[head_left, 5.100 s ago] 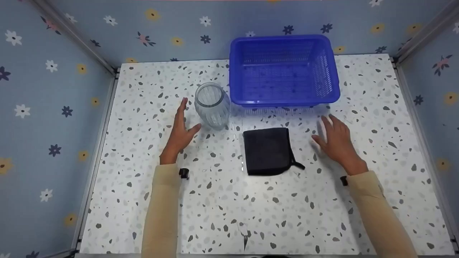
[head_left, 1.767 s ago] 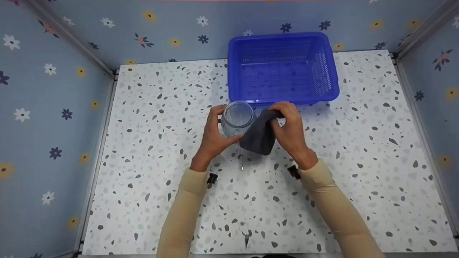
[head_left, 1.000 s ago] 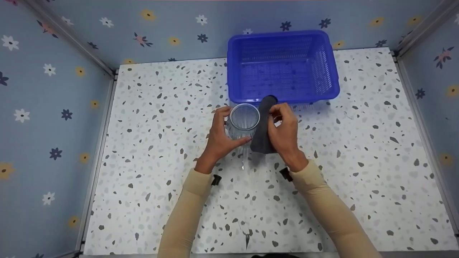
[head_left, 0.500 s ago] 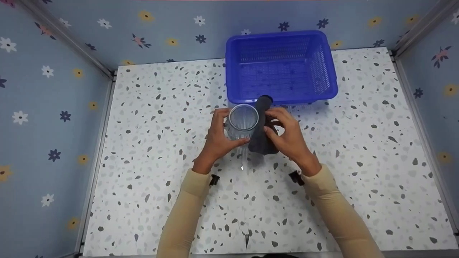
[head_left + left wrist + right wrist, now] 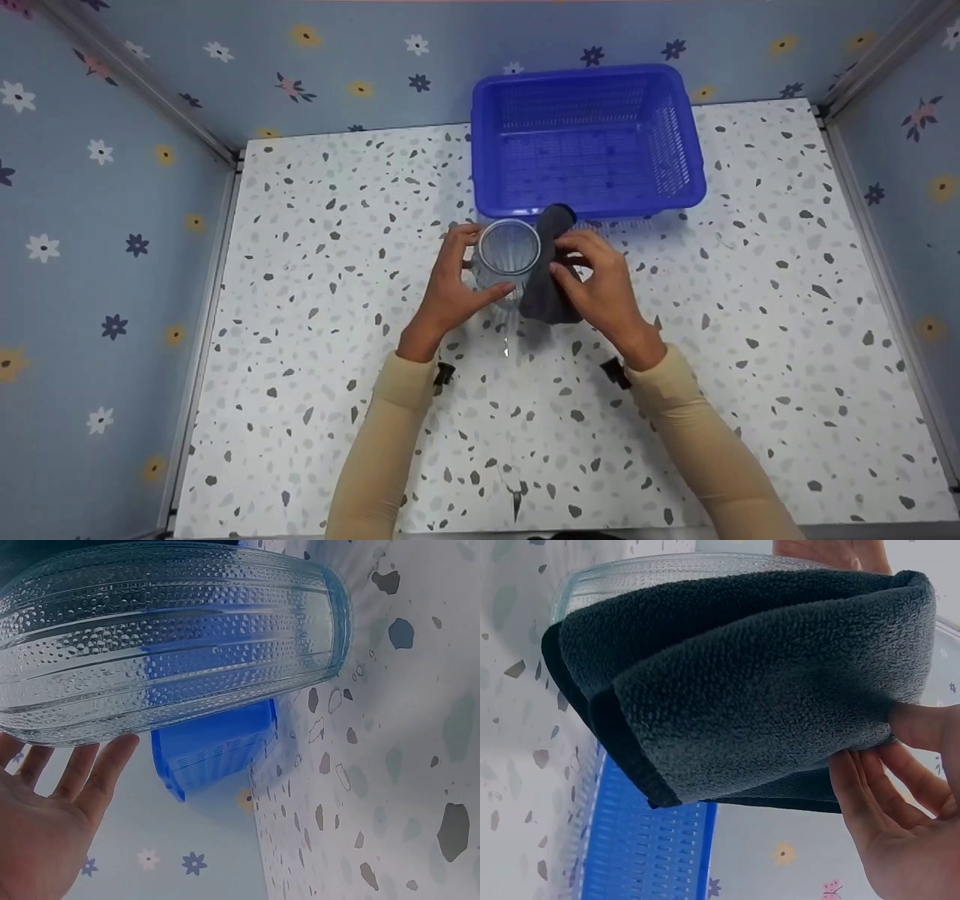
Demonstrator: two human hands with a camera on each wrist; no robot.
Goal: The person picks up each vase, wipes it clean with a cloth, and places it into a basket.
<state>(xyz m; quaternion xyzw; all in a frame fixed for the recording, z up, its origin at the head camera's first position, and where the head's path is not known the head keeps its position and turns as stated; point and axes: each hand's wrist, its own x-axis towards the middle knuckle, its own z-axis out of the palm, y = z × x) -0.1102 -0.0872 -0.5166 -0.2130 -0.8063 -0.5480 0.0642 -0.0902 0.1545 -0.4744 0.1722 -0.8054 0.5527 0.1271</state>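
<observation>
Head view: the left hand [image 5: 450,289] grips the glass jar [image 5: 508,251], upright above the table [image 5: 315,300] before the blue basket [image 5: 592,142]. The right hand [image 5: 600,281] presses a dark cloth [image 5: 546,296] against the jar's side. Left wrist: fingers [image 5: 90,772] cradle the ribbed jar [image 5: 172,637]. Right wrist: fingers [image 5: 919,727] pinch the cloth [image 5: 757,682].

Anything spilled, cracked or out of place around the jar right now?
Nothing stands out. The glass jar looks intact in the left hand, the right hand presses the dark cloth against its side, and the blue basket sits squarely behind.
</observation>
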